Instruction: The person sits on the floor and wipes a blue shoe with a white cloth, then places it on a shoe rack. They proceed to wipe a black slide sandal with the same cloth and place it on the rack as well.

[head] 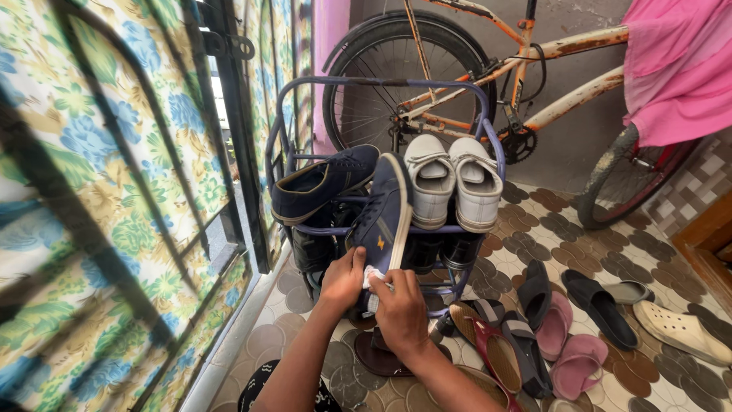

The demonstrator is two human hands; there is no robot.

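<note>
While both hands (374, 294) grip it, the navy canvas sneaker (383, 217) stands tilted

both forearms bare, no sleeves; black garment with white pattern (263, 381) below.

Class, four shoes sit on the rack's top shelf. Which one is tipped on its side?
The navy shoe held by both hands; its pale sole edge faces right, the other three lie flat.
</note>
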